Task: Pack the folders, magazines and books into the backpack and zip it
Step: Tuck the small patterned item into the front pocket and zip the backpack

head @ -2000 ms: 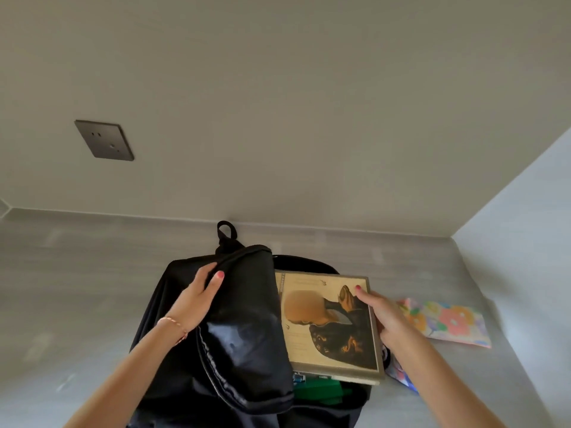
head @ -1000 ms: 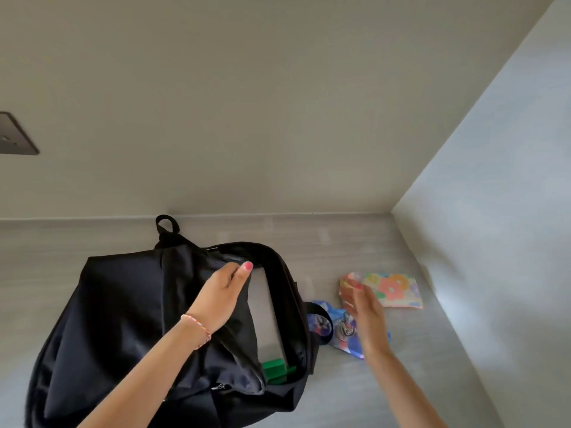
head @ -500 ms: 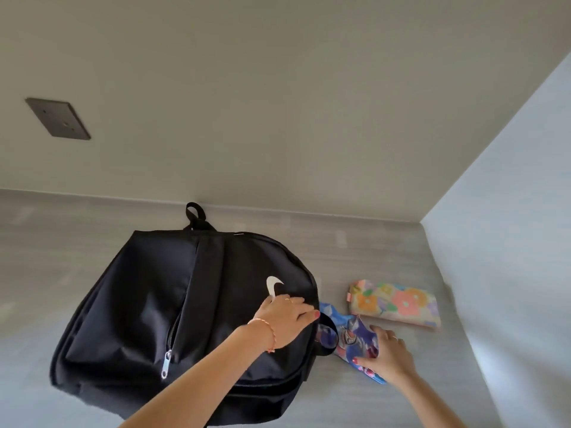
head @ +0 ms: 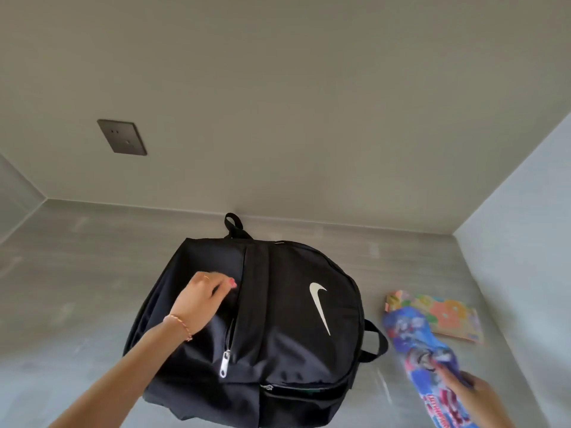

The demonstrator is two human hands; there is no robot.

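Two left: blue magazine (head: 426, 350), floral book (head: 445, 313) at 3 o'clock.
Right hand (head: 482, 396): fingers gripping magazine.
Left hand (head: 200, 301): fingers curled on backpack (head: 278, 319).
Next: reopen flap, I reckon.

Matt black cloth backpack (head: 287, 307), glossy paper magazine (head: 426, 356)

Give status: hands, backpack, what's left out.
Left hand gripping backpack front. Right hand holds blue magazine. Floral book on table; main zip partly open.
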